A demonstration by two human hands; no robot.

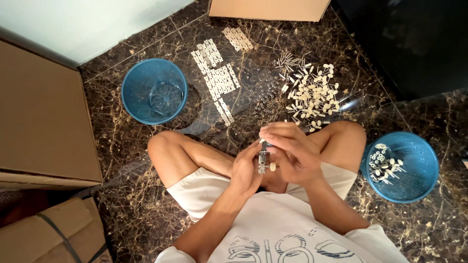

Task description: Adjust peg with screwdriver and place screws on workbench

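Metal part (263,160) | pinched by fingers of both hands | right basket (419,146): finished pieces | left basket (141,78): bare

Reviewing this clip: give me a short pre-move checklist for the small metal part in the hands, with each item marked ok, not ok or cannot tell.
1. Metal part held by both hands: ok, left hand below, right hand over the top.
2. Cream knob on the part's right side: ok, visible.
3. Part fully assembled: cannot tell, fingers cover its top.
4. Loose cream pieces on the floor ahead: ok, plenty.
5. Right blue basket holds finished pieces: ok, some inside.
6. Left blue basket contents: ok, looks empty.
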